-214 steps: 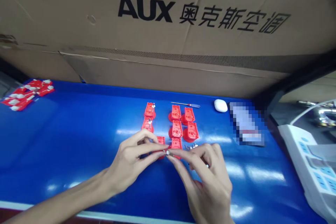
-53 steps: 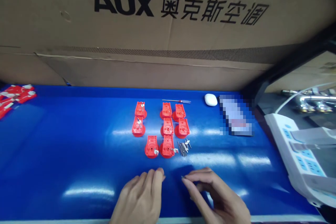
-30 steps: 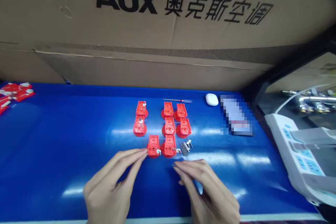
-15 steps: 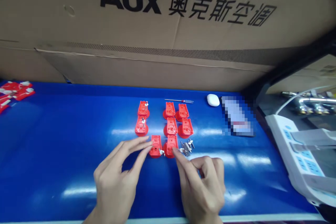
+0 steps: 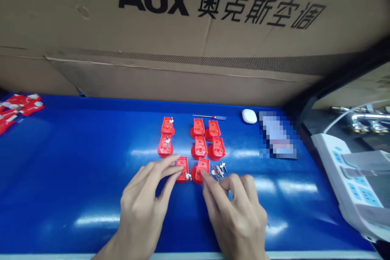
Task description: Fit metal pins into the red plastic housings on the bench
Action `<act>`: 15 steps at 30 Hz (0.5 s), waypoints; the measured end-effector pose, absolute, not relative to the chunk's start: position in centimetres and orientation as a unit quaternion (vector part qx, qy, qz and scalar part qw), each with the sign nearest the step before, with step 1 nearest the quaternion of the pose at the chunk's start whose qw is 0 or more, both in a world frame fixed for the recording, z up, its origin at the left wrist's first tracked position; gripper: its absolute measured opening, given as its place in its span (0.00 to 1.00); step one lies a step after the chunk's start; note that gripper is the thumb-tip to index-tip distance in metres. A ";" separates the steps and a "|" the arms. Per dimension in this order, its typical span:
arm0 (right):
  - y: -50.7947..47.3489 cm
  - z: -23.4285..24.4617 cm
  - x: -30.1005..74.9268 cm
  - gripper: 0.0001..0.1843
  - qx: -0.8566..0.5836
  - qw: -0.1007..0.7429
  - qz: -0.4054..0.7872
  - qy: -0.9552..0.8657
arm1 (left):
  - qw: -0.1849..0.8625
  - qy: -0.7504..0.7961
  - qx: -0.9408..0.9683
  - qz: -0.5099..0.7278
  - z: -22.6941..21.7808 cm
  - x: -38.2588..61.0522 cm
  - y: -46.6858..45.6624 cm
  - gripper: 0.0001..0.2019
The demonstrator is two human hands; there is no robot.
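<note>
Two red plastic housings stand side by side at the front of the group. My left hand point(image 5: 144, 201) has its thumb and fingertips closed in at the left edge of the left red plastic housing point(image 5: 183, 176). A small white-and-metal piece point(image 5: 188, 176) lies at that housing's lower right. My right hand point(image 5: 236, 213) is pinched, its index fingertip over the front of the right red housing point(image 5: 203, 165); what it holds, if anything, is hidden. Just beyond these fingers lies a small pile of metal pins with white pieces point(image 5: 218, 170).
More red housings stand behind, such as one with a pin in it point(image 5: 165, 148). A screwdriver point(image 5: 217, 118), white case point(image 5: 249, 116) and blurred-out flat object point(image 5: 278, 134) lie farther back. Red-and-white parts point(image 5: 21, 107) are far left, a power strip point(image 5: 350, 187) right, a cardboard box point(image 5: 183, 40) behind.
The right front housing has turned slightly under my right hand. My left hand has shifted a little to the right along the left housing. The whole view has moved slightly.
</note>
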State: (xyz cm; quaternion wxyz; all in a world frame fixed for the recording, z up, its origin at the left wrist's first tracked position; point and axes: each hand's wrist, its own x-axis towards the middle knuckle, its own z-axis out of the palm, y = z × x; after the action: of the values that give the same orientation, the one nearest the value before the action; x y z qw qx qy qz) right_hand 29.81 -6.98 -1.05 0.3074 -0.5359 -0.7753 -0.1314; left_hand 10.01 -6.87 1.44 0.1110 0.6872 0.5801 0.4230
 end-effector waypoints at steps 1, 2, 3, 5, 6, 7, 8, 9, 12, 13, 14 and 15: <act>-7.0 -1.0 29.9 0.12 -0.535 0.299 -0.128 -0.780 | 0.105 0.574 0.697 0.417 1.4 10.0 -6.8 0.15; -7.0 -0.9 29.9 0.11 -0.533 0.290 -0.126 -0.785 | 0.102 0.570 0.705 0.410 1.3 10.0 -6.8 0.16; -7.1 -1.0 30.0 0.11 -0.530 0.284 -0.127 -0.789 | 0.100 0.568 0.710 0.404 1.2 9.9 -6.8 0.18; -7.2 -1.1 30.1 0.13 -0.521 0.275 -0.132 -0.797 | 0.096 0.563 0.719 0.395 1.1 9.9 -6.7 0.20; -7.3 -1.2 30.2 0.13 -0.520 0.274 -0.136 -0.798 | 0.092 0.559 0.724 0.392 1.0 9.9 -6.7 0.20; -7.4 -1.4 30.3 0.13 -0.517 0.274 -0.139 -0.799 | 0.086 0.555 0.730 0.389 1.0 9.9 -6.7 0.21; -7.4 -1.5 30.4 0.14 -0.516 0.273 -0.139 -0.800 | 0.079 0.548 0.738 0.386 1.0 9.9 -6.7 0.21; -7.5 -1.6 30.5 0.14 -0.515 0.272 -0.139 -0.801 | 0.072 0.540 0.747 0.381 1.1 9.9 -6.8 0.22; -7.4 -1.9 30.7 0.16 -0.503 0.269 -0.140 -0.809 | 0.068 0.519 0.773 0.358 1.3 9.8 -6.9 0.26; -7.4 -1.9 30.8 0.18 -0.499 0.267 -0.140 -0.812 | 0.073 0.513 0.780 0.351 1.3 9.7 -7.0 0.28; -7.4 -2.0 30.8 0.18 -0.497 0.267 -0.140 -0.814 | 0.080 0.507 0.787 0.342 1.4 9.7 -7.0 0.29; -7.4 -2.0 30.9 0.18 -0.494 0.268 -0.141 -0.815 | 0.087 0.504 0.791 0.335 1.3 9.6 -7.1 0.30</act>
State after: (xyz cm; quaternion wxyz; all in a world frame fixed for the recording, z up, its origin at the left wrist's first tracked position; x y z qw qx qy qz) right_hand 30.85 -7.44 -2.02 0.2684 -0.4945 -0.8147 -0.1406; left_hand 9.55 -7.08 1.34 0.0871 0.7915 0.5039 0.3347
